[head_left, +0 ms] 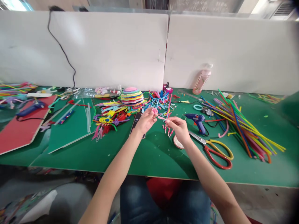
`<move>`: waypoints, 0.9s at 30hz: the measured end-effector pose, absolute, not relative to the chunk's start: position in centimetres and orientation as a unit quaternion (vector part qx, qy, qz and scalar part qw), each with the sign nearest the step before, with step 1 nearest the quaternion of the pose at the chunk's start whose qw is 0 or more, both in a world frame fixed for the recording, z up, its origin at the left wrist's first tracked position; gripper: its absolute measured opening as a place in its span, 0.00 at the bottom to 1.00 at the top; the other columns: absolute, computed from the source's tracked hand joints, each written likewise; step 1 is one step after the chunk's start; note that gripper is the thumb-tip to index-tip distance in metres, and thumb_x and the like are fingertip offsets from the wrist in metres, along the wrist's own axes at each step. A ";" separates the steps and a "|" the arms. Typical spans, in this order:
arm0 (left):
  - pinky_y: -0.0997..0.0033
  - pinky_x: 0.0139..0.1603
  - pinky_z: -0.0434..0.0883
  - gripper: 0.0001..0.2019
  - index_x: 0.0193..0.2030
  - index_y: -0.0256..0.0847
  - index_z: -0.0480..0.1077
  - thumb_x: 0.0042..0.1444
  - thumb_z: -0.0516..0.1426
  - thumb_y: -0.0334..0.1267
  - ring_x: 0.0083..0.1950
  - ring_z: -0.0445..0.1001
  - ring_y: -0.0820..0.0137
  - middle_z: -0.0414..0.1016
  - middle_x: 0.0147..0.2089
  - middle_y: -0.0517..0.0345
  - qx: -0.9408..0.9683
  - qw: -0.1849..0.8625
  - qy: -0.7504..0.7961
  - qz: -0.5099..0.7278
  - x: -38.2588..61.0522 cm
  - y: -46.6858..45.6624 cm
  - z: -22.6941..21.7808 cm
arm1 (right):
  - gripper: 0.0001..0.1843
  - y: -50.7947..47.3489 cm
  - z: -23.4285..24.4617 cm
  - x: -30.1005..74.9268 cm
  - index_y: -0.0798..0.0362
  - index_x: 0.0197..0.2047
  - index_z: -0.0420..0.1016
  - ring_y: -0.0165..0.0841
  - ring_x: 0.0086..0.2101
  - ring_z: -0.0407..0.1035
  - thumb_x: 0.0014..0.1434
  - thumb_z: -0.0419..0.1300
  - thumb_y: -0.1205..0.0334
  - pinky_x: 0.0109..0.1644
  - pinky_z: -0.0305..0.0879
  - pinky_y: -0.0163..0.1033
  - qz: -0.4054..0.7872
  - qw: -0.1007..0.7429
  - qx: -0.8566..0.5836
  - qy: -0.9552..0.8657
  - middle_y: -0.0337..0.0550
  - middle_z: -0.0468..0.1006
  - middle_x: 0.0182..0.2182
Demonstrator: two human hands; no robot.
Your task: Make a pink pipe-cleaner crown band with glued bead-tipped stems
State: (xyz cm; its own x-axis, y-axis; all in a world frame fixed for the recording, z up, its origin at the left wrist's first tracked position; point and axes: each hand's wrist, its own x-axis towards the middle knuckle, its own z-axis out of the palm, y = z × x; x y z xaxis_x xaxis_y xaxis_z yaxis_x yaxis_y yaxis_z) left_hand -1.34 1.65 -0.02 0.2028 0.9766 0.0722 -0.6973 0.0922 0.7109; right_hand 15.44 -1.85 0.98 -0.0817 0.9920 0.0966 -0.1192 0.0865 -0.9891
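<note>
Pink piece (154, 110) hovers over white-panelled green table (161, 160).

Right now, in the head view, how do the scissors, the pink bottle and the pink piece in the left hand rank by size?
1. Scissors
2. Pink bottle
3. Pink piece
The bottle stands farther back, so true sizes are unsure.

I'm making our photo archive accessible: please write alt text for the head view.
A person's left hand holds a small pink piece and the right hand a slender pink strip, above a green table. To their right lie a blue glue gun, large scissors and colorful pipe cleaners.
</note>
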 end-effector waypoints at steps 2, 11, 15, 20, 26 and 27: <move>0.82 0.27 0.62 0.17 0.35 0.43 0.72 0.40 0.71 0.39 0.31 0.67 0.82 0.69 0.33 0.65 0.319 0.710 0.217 0.589 -0.8 1.4 -0.2 | 0.16 -2.2 1.2 15.2 0.52 0.31 0.74 0.29 0.28 0.70 0.47 0.66 0.48 0.35 0.67 0.36 0.494 0.559 -0.423 -0.515 0.39 0.76 0.26; 0.82 0.26 0.63 0.17 0.34 0.41 0.72 0.38 0.71 0.40 0.30 0.65 0.81 0.68 0.30 0.65 0.325 0.721 0.215 0.573 0.7 0.6 -0.5 | 0.14 -2.2 1.0 15.1 0.51 0.30 0.74 0.28 0.27 0.68 0.45 0.68 0.51 0.34 0.66 0.36 0.492 0.584 -0.408 -0.499 0.38 0.76 0.26; 0.83 0.27 0.64 0.16 0.34 0.41 0.73 0.40 0.71 0.39 0.30 0.66 0.82 0.68 0.30 0.65 0.336 0.718 0.208 0.573 0.6 0.8 -0.8 | 0.13 -2.1 0.9 15.0 0.51 0.29 0.76 0.27 0.26 0.67 0.44 0.70 0.53 0.32 0.65 0.35 0.505 0.594 -0.394 -0.486 0.37 0.76 0.25; 0.83 0.27 0.64 0.16 0.34 0.41 0.73 0.39 0.71 0.39 0.30 0.67 0.81 0.69 0.31 0.65 0.340 0.722 0.210 0.565 0.7 0.7 -0.9 | 0.13 -1.9 0.7 15.1 0.51 0.29 0.77 0.27 0.26 0.67 0.43 0.71 0.54 0.33 0.65 0.35 0.515 0.592 -0.394 -0.478 0.37 0.76 0.25; 0.83 0.28 0.65 0.16 0.34 0.41 0.73 0.39 0.71 0.40 0.31 0.68 0.82 0.71 0.34 0.65 0.347 0.718 0.220 0.562 0.7 0.7 -0.9 | 0.13 -1.9 0.6 15.1 0.53 0.28 0.76 0.26 0.26 0.67 0.44 0.70 0.54 0.32 0.63 0.34 0.517 0.578 -0.402 -0.486 0.37 0.76 0.25; 0.83 0.28 0.65 0.16 0.34 0.41 0.73 0.39 0.71 0.40 0.31 0.68 0.82 0.71 0.34 0.65 0.347 0.718 0.220 0.563 0.7 0.7 -0.9 | 0.13 -1.9 0.6 15.1 0.53 0.28 0.76 0.26 0.26 0.67 0.44 0.70 0.53 0.32 0.63 0.34 0.514 0.575 -0.406 -0.489 0.37 0.76 0.25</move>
